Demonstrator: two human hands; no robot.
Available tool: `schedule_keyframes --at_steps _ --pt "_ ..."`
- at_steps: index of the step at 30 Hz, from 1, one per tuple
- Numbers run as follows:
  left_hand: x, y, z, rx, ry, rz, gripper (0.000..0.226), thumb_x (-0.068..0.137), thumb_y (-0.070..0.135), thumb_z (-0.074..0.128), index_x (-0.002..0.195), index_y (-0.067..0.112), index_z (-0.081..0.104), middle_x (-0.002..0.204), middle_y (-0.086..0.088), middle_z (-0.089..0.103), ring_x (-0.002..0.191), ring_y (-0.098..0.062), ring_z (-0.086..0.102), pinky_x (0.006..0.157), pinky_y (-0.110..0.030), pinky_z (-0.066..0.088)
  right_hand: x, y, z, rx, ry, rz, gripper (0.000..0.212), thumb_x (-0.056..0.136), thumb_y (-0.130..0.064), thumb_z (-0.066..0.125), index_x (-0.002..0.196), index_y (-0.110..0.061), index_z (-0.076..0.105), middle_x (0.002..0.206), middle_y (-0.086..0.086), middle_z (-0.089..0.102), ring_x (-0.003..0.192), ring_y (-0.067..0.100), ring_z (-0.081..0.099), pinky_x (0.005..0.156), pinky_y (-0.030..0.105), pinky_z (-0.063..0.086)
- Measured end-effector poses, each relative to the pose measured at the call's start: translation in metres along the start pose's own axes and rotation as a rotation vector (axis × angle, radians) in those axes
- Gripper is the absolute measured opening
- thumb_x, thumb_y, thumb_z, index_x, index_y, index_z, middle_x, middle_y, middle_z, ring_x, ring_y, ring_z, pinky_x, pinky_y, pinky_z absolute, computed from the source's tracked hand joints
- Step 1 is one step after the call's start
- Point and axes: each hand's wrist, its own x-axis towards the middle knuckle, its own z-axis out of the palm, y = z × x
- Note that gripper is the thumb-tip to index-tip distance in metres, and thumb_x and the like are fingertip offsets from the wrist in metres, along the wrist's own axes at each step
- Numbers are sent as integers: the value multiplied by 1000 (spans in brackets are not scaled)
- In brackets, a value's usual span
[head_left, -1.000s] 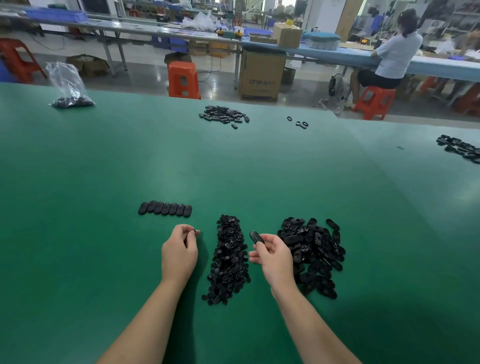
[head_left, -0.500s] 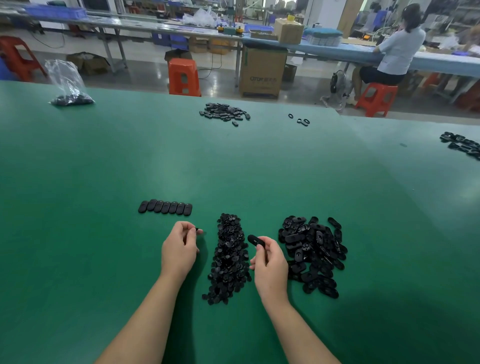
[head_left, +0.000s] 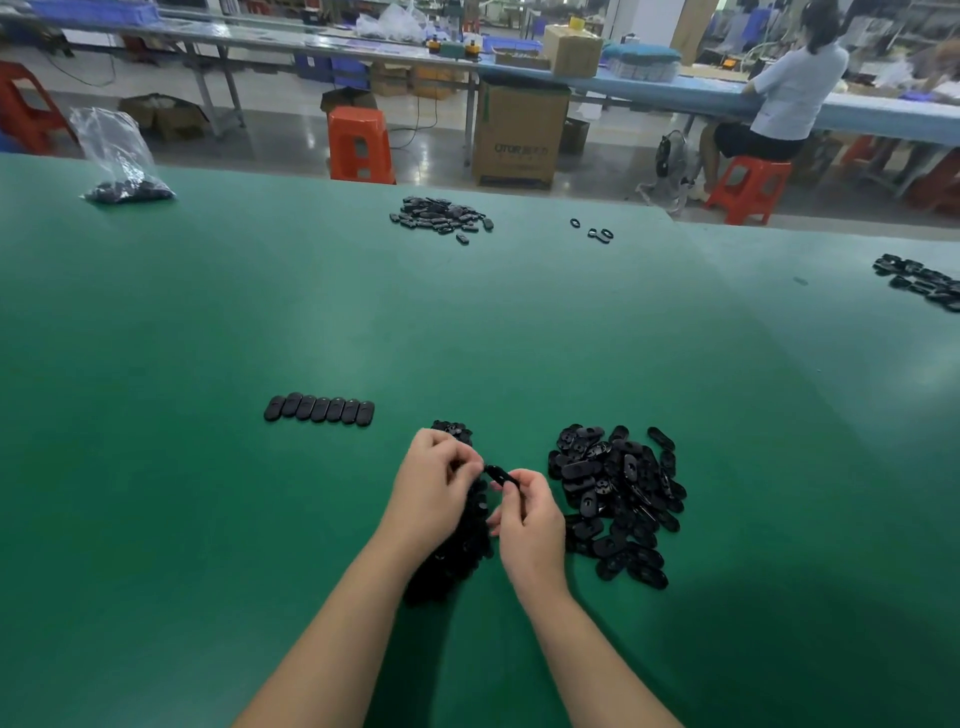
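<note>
Nearest, the right hand (head_left: 530, 519) is clamped on a black oval shell (head_left: 503, 476), pinching its right end, probably so the other end is free for fitting. The left hand (head_left: 436, 480) has its fingers curled together on that free end; whether a small insert is between them, I cannot tell. The shell is held in the air above the pile of small parts (head_left: 460, 556). Its long axis lies across, from hand to hand, with the left end a little farther away. Just right lies the pile of oval shells (head_left: 618, 499), near for quick picking. Farther left, 7 finished pieces (head_left: 319, 409) lie in a row on the tabletop (head_left: 208, 519).
</note>
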Motion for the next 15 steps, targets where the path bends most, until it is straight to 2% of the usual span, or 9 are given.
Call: schedule_keyframes --at_steps 2,4,7,10,12,15 --pt "-2 4 11 115 -16 38 7 95 20 64 90 21 69 99 15 46 87 1 53 76 -17 45 1 1 0 -28 -3 -7 18 104 -13 51 102 -28 60 86 -6 73 63 13 66 68 39 59" --pt "-2 4 19 193 -12 9 9 96 23 61 92 21 69 101 13 46 88 -5 55 75 -27 48 1 2 0 -53 -6 -16 18 104 -12 51 111 -21 64 92 -7 72 74 13 68 76 35 57" --pt "0 6 24 196 7 -78 10 97 25 60 93 22 69 102 13 46 87 -6 55 71 -25 43 1 1 -1 -95 -8 -49 21 103 -11 51 118 -15 66 101 -13 69 94 1 65 84 21 51" --pt "1 7 30 194 2 -112 11 97 26 60 94 22 70 104 12 47 86 -7 55 69 -24 41 1 0 -2 -134 -17 -68 22 103 -12 51 119 -15 67 100 -19 66 94 -8 61 82 9 46" --pt "1 8 32 220 -12 -104 12 98 27 59 96 20 70 104 11 47 89 -9 55 69 -25 42 1 0 -2 -147 -12 -76 22 103 -12 52 119 -14 67 99 -21 65 93 -10 60 80 6 44" --pt "1 7 32 280 -21 -90 15 98 27 58 98 19 70 106 10 48 92 -11 54 70 -27 44 1 0 -2 -152 -12 -81 22 103 -11 51 119 -13 67 100 -17 66 94 -3 62 81 7 44"
